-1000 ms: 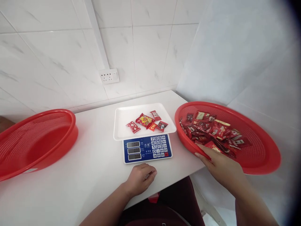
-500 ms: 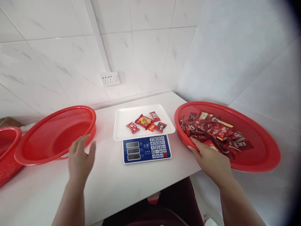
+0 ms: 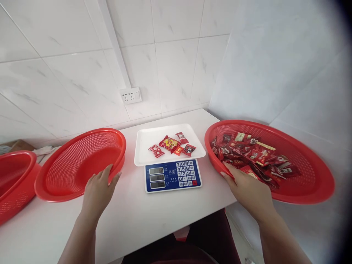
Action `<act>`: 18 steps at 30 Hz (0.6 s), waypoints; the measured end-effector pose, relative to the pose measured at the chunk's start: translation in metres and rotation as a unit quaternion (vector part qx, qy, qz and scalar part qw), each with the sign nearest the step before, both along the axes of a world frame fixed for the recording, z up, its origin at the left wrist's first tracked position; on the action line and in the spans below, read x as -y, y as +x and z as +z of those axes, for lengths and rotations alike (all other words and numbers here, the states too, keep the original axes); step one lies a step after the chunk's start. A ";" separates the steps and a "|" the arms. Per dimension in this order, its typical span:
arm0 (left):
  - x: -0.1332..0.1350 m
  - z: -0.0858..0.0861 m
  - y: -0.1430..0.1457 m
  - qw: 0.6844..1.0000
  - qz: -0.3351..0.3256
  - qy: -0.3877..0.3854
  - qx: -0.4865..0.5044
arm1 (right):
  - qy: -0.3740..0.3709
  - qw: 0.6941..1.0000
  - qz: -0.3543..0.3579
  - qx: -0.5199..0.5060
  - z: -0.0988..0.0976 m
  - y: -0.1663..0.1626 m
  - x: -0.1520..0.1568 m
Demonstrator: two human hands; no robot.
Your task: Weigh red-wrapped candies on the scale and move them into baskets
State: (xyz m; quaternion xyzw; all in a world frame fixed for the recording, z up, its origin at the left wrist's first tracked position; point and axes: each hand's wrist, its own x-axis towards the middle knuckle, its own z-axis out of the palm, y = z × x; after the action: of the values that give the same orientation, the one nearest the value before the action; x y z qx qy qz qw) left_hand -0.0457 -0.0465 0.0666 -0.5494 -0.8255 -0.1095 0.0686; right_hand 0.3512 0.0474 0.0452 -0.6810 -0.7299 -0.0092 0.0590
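My left hand (image 3: 98, 194) has its fingers over the near right rim of a red plastic basket (image 3: 63, 157), which shows no contents. On the other side, my right hand (image 3: 249, 190) grips the near left rim of a second red plastic basket (image 3: 310, 172). Several small wrapped snack packets (image 3: 258, 152), mostly red, are heaped in this one. Between the baskets stands a digital weighing scale (image 3: 173, 176) with a blue keypad panel. Its white tray (image 3: 148, 141) carries several loose packets, among them a larger red and yellow packet (image 3: 168, 144).
Another red basket (image 3: 19, 183) is cut off at the left edge, close beside the left-hand one. All stand on a white table (image 3: 132, 220) against a tiled wall with a socket (image 3: 131, 95). The right basket overhangs the table's right end.
My left hand has come down onto the left basket's rim, and that basket has slid right, nearer the scale. The far-left basket has shifted right too. My right hand keeps its hold.
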 end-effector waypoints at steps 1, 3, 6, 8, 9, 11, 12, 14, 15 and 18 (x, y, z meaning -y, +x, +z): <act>-0.002 0.001 0.006 1.000 -0.014 0.008 0.017 | 0.000 1.000 0.000 0.000 0.000 0.000 0.000; -0.009 0.007 0.020 0.998 -0.045 0.022 0.048 | 0.005 1.000 0.000 -0.001 0.000 0.000 0.000; -0.027 0.020 0.041 0.989 -0.128 0.010 0.074 | 0.016 1.000 -0.001 0.000 0.001 -0.001 0.001; -0.045 0.028 0.055 0.976 -0.200 -0.021 0.089 | 0.019 1.000 -0.009 0.005 0.002 -0.001 0.002; -0.055 0.030 0.061 0.968 -0.229 -0.042 0.098 | 0.018 1.000 -0.012 0.006 0.003 -0.001 0.002; -0.077 0.032 0.071 0.955 -0.264 -0.078 0.111 | 0.015 1.000 -0.011 0.005 0.003 -0.002 0.002; -0.089 0.030 0.074 0.951 -0.275 -0.089 0.113 | 0.014 1.000 -0.009 0.002 0.002 -0.002 0.002; -0.110 0.024 0.079 0.944 -0.295 -0.095 0.113 | 0.011 1.000 -0.009 -0.004 0.001 -0.002 0.001; -0.119 0.020 0.081 0.941 -0.306 -0.091 0.112 | 0.012 1.000 -0.010 -0.005 0.000 -0.002 0.001; -0.141 0.010 0.088 0.933 -0.335 -0.079 0.103 | 0.029 1.000 -0.006 -0.004 -0.001 -0.002 0.001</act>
State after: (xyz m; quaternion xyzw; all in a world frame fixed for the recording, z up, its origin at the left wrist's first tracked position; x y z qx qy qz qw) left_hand 0.0424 0.0946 0.0769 -0.7831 -0.6023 -0.1168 -0.1014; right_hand 0.3491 0.0461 0.0438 -0.6834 -0.7249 -0.0283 0.0818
